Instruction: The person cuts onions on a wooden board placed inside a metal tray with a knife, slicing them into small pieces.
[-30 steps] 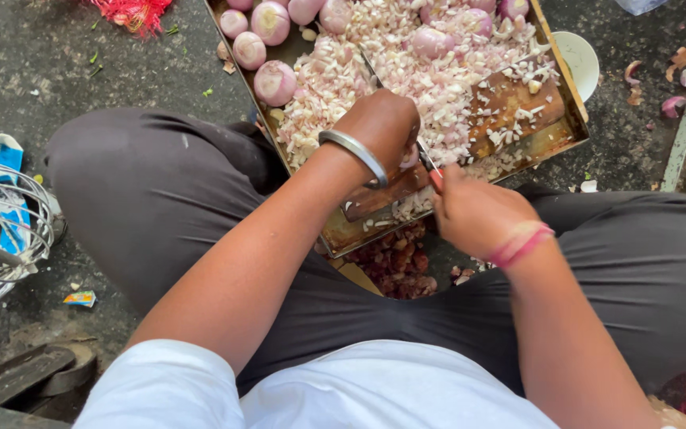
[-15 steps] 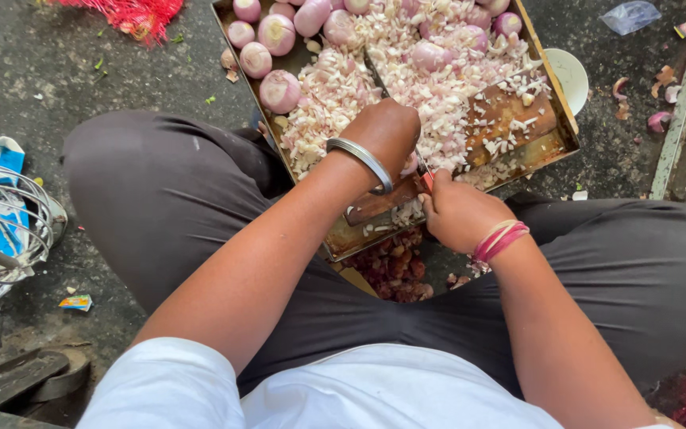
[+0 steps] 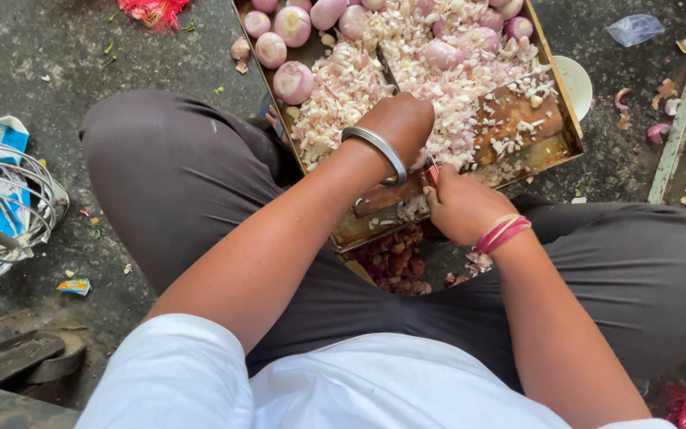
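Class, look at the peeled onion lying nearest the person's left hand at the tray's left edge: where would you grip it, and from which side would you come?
Grip the peeled onion across its rounded flanks, coming from above. Its cut face points up, the tray wall guards its left, and chopped onion lies to its right, so probably only the top is open. The left hand is nearest.

The left hand (image 3: 397, 125), knuckles up, covers whatever lies under its palm, and its fingertips cannot be seen; the right hand (image 3: 460, 208) is closed around something mostly hidden, with only a small reddish tip showing just above its fingers, too small to tell what it is. The long rusty metal tray (image 3: 551, 151) of chopped and whole peeled pink onions (image 3: 293, 81) is cut off by the top edge, and its near corner is hidden under the left forearm. The round wire basket (image 3: 11, 208) is cut off at the left edge.
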